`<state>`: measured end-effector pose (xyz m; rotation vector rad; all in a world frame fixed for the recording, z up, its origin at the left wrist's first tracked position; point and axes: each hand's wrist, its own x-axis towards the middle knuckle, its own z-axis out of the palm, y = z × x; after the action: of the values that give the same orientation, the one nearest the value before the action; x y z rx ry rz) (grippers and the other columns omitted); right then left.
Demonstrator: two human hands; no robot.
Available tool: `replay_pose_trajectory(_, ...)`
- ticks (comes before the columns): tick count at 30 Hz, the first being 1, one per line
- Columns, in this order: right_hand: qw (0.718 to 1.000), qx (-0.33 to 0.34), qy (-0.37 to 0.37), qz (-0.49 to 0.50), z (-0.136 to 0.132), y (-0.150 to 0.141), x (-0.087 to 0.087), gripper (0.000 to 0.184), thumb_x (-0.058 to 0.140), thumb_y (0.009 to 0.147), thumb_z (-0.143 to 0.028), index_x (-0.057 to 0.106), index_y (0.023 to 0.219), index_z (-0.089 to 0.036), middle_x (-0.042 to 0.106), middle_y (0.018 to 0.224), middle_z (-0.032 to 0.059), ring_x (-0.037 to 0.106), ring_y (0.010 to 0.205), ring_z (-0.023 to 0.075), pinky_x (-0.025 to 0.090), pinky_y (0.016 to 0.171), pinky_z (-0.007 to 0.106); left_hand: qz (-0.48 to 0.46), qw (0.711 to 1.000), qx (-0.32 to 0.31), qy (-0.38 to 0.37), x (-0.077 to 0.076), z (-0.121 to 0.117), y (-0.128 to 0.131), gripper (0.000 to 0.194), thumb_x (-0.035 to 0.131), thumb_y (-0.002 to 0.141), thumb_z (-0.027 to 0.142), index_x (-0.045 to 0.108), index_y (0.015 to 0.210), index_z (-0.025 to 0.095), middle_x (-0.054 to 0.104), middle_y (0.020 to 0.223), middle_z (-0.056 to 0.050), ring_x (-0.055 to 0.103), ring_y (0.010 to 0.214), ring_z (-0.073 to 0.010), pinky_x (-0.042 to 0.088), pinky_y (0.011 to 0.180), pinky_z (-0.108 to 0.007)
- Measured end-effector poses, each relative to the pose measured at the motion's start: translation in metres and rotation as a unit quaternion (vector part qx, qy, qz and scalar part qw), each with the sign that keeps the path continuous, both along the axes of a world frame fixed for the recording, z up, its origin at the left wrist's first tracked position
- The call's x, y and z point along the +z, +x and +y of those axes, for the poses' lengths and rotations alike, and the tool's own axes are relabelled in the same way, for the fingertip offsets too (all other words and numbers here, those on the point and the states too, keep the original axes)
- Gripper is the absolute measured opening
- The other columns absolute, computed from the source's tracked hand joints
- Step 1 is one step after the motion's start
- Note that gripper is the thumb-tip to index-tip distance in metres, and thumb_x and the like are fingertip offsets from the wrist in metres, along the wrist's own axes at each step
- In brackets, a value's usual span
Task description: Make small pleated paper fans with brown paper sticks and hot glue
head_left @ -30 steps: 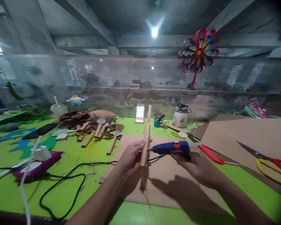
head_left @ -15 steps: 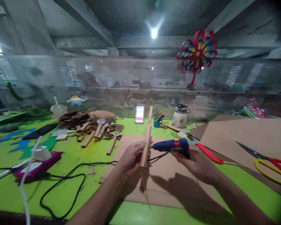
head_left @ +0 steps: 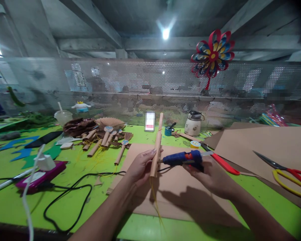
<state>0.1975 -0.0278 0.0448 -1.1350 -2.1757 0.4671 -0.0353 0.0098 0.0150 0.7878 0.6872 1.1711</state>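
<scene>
My left hand (head_left: 141, 165) is closed on a rolled brown paper tube (head_left: 156, 157), held tilted upright above a brown paper sheet (head_left: 188, 204). A narrower paper strip (head_left: 161, 122) sticks out of its top, and yellow string (head_left: 155, 204) dangles from its lower end. In my right hand (head_left: 208, 174) is a blue hot glue gun (head_left: 183, 157), with a clear glue stick (head_left: 207, 153) showing at its back. The gun's nozzle points left and is at the tube's right side; whether it touches cannot be made out.
Several paper tubes with brown tops (head_left: 105, 137) lie at the left. A purple power strip (head_left: 41, 175) and black cord (head_left: 65, 189) are nearer. Scissors (head_left: 273, 162) rest on brown sheets (head_left: 266, 144) at the right. A phone (head_left: 149, 121) and flask (head_left: 193, 124) stand behind.
The glue gun's nozzle has moved slightly down and left along the tube's right side. Both hands keep their hold; the view has shifted a little.
</scene>
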Motion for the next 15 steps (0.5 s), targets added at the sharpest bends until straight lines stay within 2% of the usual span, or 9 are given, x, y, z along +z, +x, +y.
replay_pose_trajectory(5, 0.999, 0.029, -0.013, -0.013, -0.0043, -0.0017, 0.0030, 0.033, 0.047, 0.095, -0.037, 0.049, 0.067, -0.019, 0.043, 0.059, -0.0027, 0.038, 0.054, 0.0118, 0.031, 0.048, 0.024, 0.006, 1.000, 0.006, 0.002, -0.0020, 0.0014, -0.0009, 0.023, 0.068, 0.083, 0.021, 0.073, 0.099, 0.007, 0.065, 0.069, -0.007, 0.060, 0.058, -0.0118, 0.049, 0.054, -0.019)
replay_pose_trajectory(15, 0.998, 0.041, -0.035, -0.015, -0.0016, -0.0015, 0.0023, 0.032, 0.048, 0.095, -0.037, 0.048, 0.069, -0.019, 0.042, 0.061, -0.0026, 0.037, 0.055, 0.0113, 0.030, 0.048, 0.024, 0.003, 1.000, 0.017, 0.017, -0.0025, 0.0028, 0.0000, 0.024, 0.063, 0.086, 0.021, 0.068, 0.104, 0.006, 0.058, 0.067, -0.003, 0.055, 0.053, -0.0097, 0.048, 0.052, -0.018)
